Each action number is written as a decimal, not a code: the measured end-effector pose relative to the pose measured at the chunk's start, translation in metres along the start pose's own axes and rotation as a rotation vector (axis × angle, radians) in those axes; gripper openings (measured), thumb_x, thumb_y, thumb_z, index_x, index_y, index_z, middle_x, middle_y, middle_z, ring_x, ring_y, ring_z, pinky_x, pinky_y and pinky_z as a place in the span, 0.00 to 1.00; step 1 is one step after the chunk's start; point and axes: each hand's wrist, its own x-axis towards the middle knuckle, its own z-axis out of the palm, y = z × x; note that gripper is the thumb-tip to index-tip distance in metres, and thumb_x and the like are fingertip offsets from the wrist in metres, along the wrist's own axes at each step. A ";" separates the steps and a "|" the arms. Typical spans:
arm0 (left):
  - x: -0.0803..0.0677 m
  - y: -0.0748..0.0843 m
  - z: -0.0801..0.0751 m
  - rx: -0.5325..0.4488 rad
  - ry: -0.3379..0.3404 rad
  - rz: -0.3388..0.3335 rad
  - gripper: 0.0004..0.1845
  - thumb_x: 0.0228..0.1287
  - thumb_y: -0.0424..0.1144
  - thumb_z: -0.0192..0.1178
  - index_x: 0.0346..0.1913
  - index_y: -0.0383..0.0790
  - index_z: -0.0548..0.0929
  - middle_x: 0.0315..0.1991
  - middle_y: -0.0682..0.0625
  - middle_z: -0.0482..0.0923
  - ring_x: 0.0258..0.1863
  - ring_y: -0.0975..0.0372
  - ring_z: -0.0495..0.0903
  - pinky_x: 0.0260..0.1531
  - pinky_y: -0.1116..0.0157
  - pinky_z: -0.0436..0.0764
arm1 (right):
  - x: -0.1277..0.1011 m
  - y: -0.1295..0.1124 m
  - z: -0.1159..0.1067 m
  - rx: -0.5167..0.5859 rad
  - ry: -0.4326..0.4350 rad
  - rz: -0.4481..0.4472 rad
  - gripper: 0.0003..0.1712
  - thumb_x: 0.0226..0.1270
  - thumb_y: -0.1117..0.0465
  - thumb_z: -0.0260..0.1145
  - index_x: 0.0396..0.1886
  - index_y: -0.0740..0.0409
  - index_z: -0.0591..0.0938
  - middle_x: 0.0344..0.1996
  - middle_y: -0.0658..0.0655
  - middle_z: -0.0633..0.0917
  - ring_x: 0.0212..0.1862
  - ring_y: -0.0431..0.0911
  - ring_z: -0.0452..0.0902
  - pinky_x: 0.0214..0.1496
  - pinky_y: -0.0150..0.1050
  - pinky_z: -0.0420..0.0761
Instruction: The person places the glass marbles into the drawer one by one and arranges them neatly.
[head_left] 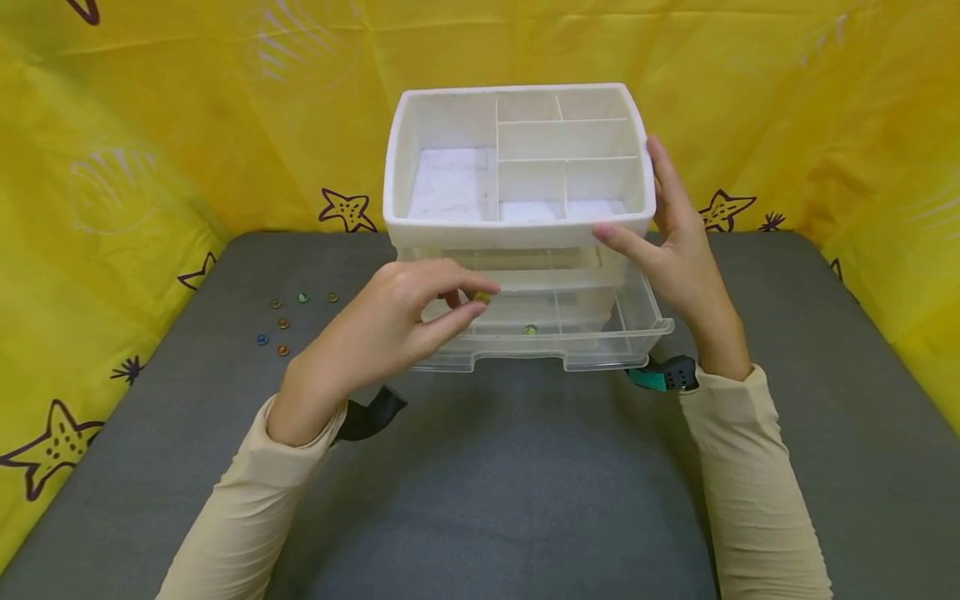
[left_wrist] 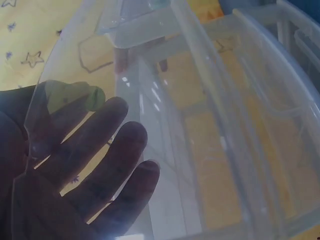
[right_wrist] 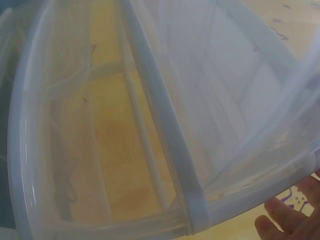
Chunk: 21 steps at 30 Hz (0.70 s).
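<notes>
Grey tabletop: left hand (head_left: 390,321) pinches a half-hidden bead (head_left: 482,297); right hand (head_left: 675,250), fingers straight, steadies organizer (head_left: 517,218).

grey table (head_left: 525,500) | yellow star-print cloth backdrop (head_left: 187,125) | even light

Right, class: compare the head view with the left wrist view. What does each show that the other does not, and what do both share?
Only the head view shows the white compartment tray on top of the organiser, the loose beads lying on the grey table, the right hand against the organiser's side, and a green bead inside the open clear drawer. Only the left wrist view shows the fingers from the palm side, seen through clear plastic. Both share the left hand at the drawer, pinching a small bead.
</notes>
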 end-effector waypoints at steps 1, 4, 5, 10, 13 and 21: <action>0.002 -0.001 0.000 -0.008 -0.014 -0.008 0.10 0.65 0.29 0.63 0.48 0.38 0.87 0.40 0.51 0.88 0.34 0.66 0.82 0.37 0.67 0.81 | 0.000 0.000 0.000 -0.002 0.000 0.002 0.53 0.62 0.63 0.71 0.80 0.38 0.52 0.74 0.50 0.66 0.63 0.48 0.71 0.57 0.36 0.82; 0.005 -0.002 -0.001 -0.038 -0.052 -0.040 0.10 0.65 0.30 0.63 0.48 0.38 0.86 0.41 0.51 0.88 0.34 0.66 0.82 0.38 0.67 0.82 | 0.000 0.000 0.000 -0.003 0.001 0.003 0.53 0.63 0.63 0.71 0.80 0.38 0.52 0.74 0.50 0.66 0.63 0.48 0.71 0.58 0.37 0.82; 0.006 -0.001 -0.002 -0.045 -0.064 -0.053 0.10 0.65 0.30 0.63 0.48 0.39 0.86 0.42 0.51 0.88 0.34 0.66 0.82 0.39 0.67 0.82 | 0.000 0.000 0.000 -0.004 0.000 0.002 0.53 0.63 0.63 0.71 0.80 0.38 0.52 0.74 0.50 0.65 0.64 0.48 0.70 0.58 0.37 0.82; 0.009 0.001 -0.005 -0.078 -0.126 -0.123 0.08 0.66 0.32 0.63 0.47 0.40 0.86 0.42 0.51 0.88 0.35 0.66 0.83 0.40 0.64 0.83 | 0.000 0.001 0.000 -0.008 -0.001 0.004 0.53 0.62 0.63 0.72 0.79 0.37 0.52 0.75 0.49 0.65 0.65 0.48 0.70 0.60 0.41 0.81; 0.012 0.002 -0.006 -0.064 -0.163 -0.151 0.08 0.66 0.34 0.64 0.46 0.41 0.87 0.41 0.53 0.88 0.35 0.66 0.82 0.39 0.64 0.82 | 0.000 0.000 0.000 -0.011 -0.001 0.009 0.53 0.62 0.63 0.72 0.80 0.37 0.52 0.75 0.49 0.65 0.65 0.48 0.70 0.61 0.42 0.81; 0.019 0.000 -0.006 -0.068 -0.251 -0.159 0.06 0.66 0.35 0.64 0.44 0.43 0.86 0.37 0.56 0.86 0.33 0.68 0.81 0.38 0.67 0.81 | 0.000 0.000 0.000 -0.002 -0.001 0.009 0.53 0.62 0.63 0.72 0.79 0.36 0.51 0.75 0.49 0.64 0.65 0.48 0.70 0.61 0.40 0.80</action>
